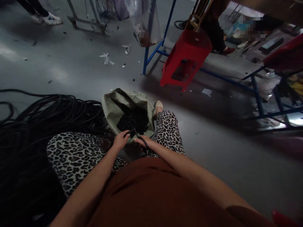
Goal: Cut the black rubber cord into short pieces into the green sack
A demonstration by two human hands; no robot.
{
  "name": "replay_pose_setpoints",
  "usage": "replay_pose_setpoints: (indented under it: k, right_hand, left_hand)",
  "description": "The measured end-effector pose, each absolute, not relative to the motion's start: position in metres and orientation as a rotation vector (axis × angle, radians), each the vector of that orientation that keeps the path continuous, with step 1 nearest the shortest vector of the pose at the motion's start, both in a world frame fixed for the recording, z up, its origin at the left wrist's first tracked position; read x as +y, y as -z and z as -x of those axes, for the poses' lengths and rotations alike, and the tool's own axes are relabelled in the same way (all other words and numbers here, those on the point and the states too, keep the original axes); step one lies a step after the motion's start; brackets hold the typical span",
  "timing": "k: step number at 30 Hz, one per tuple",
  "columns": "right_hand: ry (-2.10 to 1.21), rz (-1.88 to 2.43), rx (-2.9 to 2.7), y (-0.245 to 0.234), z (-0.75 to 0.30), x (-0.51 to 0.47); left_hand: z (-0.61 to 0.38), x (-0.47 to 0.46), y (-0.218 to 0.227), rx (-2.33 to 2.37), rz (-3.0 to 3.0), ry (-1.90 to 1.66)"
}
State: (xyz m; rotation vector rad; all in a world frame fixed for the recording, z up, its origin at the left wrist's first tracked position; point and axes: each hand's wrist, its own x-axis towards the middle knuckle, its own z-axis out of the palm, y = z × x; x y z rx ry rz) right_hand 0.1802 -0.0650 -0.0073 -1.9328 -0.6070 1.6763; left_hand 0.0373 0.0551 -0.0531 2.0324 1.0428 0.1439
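I sit with leopard-print trousers and a brown top. Between my knees stands an open pale green sack (pixel 111 107) holding small black pieces (pixel 133 120). My left hand (pixel 120 140) is closed on the end of a black cable (pixel 132 132) at the sack's near rim. My right hand (pixel 142 142) is closed on the same cable a little further along, where it curves back toward me. The two hands almost touch.
A large tangle of black cable (pixel 47 116) covers the floor at my left. A red plastic stool (pixel 187 56) and blue metal frames (pixel 258 97) stand ahead and right. Another person's white shoes (pixel 47 19) are at top left. White scraps (pixel 107 59) lie on grey floor.
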Motion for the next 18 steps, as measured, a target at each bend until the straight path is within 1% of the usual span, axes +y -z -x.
replay_pose_setpoints:
  k: [6, 12, 18]
  right_hand:
    - [-1.667, 1.943, -0.643, 0.0149, -0.1792, -0.0662]
    - [-1.671, 1.999, -0.678, 0.0106, -0.1808, -0.0673]
    - [-1.716, 1.941, -0.622, 0.0128, -0.1817, -0.0681]
  left_hand:
    - [-0.0352, 0.0525, 0.0562, 1.016, -2.040, -0.149]
    - [-0.0342, 0.0507, 0.0578, 1.016, -2.041, -0.115]
    - [-0.0335, 0.0498, 0.0571, 0.990, -2.039, -0.127]
